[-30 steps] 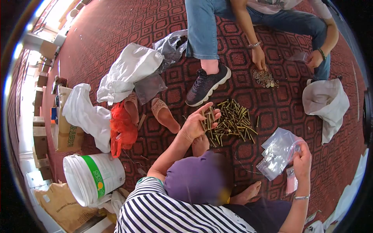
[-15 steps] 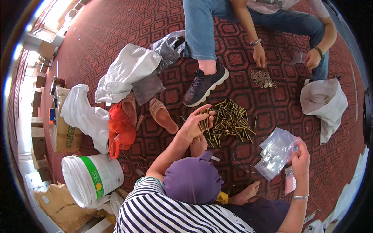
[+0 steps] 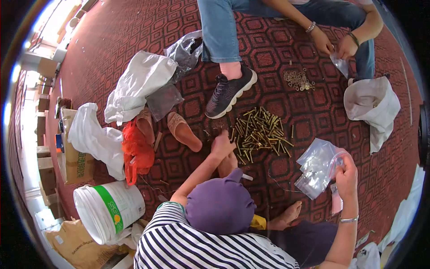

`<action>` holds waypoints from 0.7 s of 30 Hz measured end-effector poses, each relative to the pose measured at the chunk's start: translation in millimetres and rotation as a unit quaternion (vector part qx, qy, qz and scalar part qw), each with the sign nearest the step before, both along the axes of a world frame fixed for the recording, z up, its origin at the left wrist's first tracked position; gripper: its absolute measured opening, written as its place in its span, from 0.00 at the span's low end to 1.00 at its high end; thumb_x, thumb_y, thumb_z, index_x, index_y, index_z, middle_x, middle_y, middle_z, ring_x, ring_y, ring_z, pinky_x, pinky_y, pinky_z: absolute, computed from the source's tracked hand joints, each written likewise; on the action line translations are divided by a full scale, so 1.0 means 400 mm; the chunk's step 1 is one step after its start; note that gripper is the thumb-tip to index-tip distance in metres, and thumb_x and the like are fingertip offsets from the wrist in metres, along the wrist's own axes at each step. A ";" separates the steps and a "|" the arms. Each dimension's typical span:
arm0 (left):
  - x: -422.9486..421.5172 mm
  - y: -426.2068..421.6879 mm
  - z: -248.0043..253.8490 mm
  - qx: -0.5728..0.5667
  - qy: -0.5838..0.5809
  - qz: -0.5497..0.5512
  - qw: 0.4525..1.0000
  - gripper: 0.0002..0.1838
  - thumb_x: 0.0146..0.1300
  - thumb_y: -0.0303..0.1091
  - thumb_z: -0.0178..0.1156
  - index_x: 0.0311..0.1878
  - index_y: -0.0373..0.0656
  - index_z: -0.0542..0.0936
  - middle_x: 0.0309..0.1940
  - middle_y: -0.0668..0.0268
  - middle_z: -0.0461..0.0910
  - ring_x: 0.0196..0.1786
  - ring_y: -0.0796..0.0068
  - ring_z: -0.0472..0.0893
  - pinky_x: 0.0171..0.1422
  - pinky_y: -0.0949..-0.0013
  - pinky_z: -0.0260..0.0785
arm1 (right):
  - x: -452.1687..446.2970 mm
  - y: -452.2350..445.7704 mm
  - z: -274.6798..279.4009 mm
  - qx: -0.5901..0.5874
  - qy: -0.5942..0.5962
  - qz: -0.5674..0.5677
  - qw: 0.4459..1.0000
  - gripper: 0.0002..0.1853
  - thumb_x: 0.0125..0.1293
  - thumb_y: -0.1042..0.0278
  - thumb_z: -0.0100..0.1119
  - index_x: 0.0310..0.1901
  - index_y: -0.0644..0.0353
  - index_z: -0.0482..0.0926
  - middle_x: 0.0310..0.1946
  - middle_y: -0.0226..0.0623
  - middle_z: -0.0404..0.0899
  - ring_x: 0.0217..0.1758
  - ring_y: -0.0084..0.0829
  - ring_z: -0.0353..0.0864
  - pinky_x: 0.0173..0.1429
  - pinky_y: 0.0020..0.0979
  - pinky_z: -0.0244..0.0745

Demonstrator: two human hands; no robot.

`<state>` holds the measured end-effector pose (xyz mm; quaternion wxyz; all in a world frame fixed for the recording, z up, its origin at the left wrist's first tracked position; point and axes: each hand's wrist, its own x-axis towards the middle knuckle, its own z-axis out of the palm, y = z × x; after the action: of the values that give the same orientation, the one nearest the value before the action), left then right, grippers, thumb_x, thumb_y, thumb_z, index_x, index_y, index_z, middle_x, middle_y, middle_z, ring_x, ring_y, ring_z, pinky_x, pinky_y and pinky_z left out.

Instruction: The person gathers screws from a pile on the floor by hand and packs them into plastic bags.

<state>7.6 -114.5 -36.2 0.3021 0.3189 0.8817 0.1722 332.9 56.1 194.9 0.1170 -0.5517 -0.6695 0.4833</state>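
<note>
Turned over beside the left edge of a heap of brass-coloured bolts [image 3: 260,134], my left hand [image 3: 222,145] has its fingers curled; whatever they hold is hidden. On the right, my right hand [image 3: 347,177] grips clear zip bags [image 3: 317,166] by their edge, above the carpet. A small pink-marked bag [image 3: 337,199] lies just under that wrist. Beyond the bolts sits a small heap of metal washers [image 3: 299,80]. The other person's two hands meet at a small clear bag [image 3: 339,65].
A dark shoe [image 3: 230,92] of the person opposite stands behind the bolts. To the left are pink slippers [image 3: 184,132], a red bag [image 3: 136,150], white sacks [image 3: 139,83] and a white bucket [image 3: 107,210]. A whitish sack [image 3: 371,105] lies at right.
My left hand has turned from palm up, with bolts showing in it, to palm down and lowered. The other person's hand has moved from the washers to the small bag.
</note>
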 end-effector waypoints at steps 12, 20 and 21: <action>-0.038 0.102 0.142 0.046 -0.214 -0.031 0.975 0.09 0.53 0.33 0.59 0.32 0.37 0.79 0.24 0.63 0.77 0.20 0.74 0.69 0.24 0.73 0.60 | -0.034 -0.038 -0.036 0.187 -0.058 0.153 0.969 0.19 0.46 0.81 0.46 0.43 0.64 0.75 0.57 0.40 0.72 0.47 0.38 0.77 0.47 0.30 0.72; 0.211 0.265 0.558 0.253 -0.442 -0.291 0.810 0.08 0.53 0.23 0.60 0.38 0.40 0.79 0.24 0.72 0.77 0.20 0.89 0.66 0.22 0.84 0.54 | -0.071 -0.066 -0.076 0.223 0.003 0.172 0.959 0.18 0.47 0.79 0.50 0.43 0.62 0.75 0.53 0.39 0.73 0.48 0.43 0.76 0.49 0.34 0.73; 0.234 0.275 0.566 0.245 -0.415 -0.333 0.810 0.08 0.52 0.24 0.61 0.38 0.40 0.79 0.24 0.73 0.77 0.21 0.88 0.66 0.22 0.83 0.55 | -0.074 -0.065 -0.070 0.229 0.020 0.171 0.958 0.18 0.46 0.80 0.51 0.43 0.62 0.75 0.52 0.39 0.73 0.48 0.43 0.76 0.49 0.34 0.73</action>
<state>101.3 -4.4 190.1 0.5904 0.5544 0.4407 0.3872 303.2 30.0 166.8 0.1690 -0.3782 -0.8439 0.3411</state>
